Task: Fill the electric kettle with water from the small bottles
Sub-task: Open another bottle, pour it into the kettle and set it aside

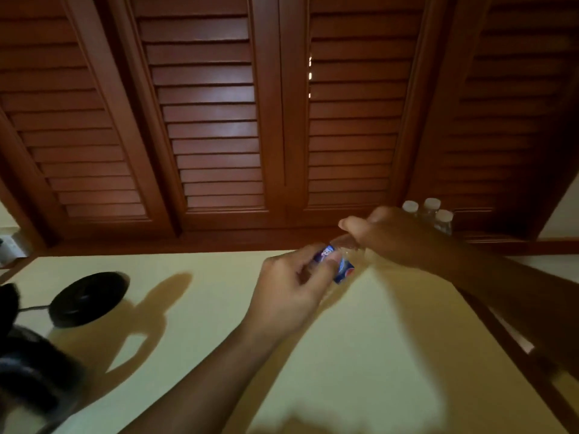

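Note:
A small clear water bottle [343,270] with a blue label is held above the pale table [344,355], tilted with its neck toward the upper right. My left hand [291,292] grips its body around the label. My right hand [388,236] is closed over the bottle's neck, hiding the cap. Three more small bottles with white caps [430,211] stand at the back right against the shutters. The black kettle [22,380] is partly in view at the lower left edge, off its round black base [89,297].
Brown louvred wooden shutters [213,120] fill the wall behind the table. A cord runs left from the kettle base. A wall socket [9,245] sits at the far left. The table's dark wooden edge [513,346] runs down the right side.

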Available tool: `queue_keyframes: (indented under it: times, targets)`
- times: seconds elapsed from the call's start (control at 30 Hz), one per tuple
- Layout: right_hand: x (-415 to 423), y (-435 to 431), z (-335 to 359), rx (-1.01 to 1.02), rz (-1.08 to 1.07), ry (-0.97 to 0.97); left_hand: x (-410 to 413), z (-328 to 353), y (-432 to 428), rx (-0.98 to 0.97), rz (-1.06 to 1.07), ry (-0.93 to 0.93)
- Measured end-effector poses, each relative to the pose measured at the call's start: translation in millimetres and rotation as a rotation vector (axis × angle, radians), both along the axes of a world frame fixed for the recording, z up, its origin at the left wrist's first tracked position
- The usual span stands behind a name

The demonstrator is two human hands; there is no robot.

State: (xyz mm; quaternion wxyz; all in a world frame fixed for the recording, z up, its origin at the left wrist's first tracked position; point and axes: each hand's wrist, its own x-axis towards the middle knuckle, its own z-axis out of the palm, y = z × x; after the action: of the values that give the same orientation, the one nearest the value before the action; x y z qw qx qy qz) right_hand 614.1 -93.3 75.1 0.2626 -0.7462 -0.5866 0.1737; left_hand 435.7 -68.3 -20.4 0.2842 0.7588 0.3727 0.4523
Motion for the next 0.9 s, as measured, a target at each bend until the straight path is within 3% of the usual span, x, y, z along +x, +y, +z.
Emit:
queue_keyframes:
  times: [0.03,0.1,0.17,0.27,0.5,0.73,0.9]
  targets:
    - [13,3,0,-0.032,-0.042,0.049,14,-3,5,0.19,0.074,0.098]
    - [41,10,-4,-0.008,-0.041,0.066,37,-7,13,0.285,0.135,0.172]
    - [69,15,-10,0.096,0.009,0.048,57,-8,21,0.107,0.057,0.103]
    - [109,20,-25,0.205,0.067,0.031,80,-12,36,-0.248,-0.245,0.031]
    - [187,21,-61,0.298,0.28,0.112,142,-30,66,-0.37,-0.406,0.187]
    - [215,13,-120,0.433,0.016,0.366,202,-74,78,-0.375,-0.193,0.105]
    - [213,-2,-173,0.303,-0.121,0.489,228,-92,81,-0.373,-0.052,0.12]
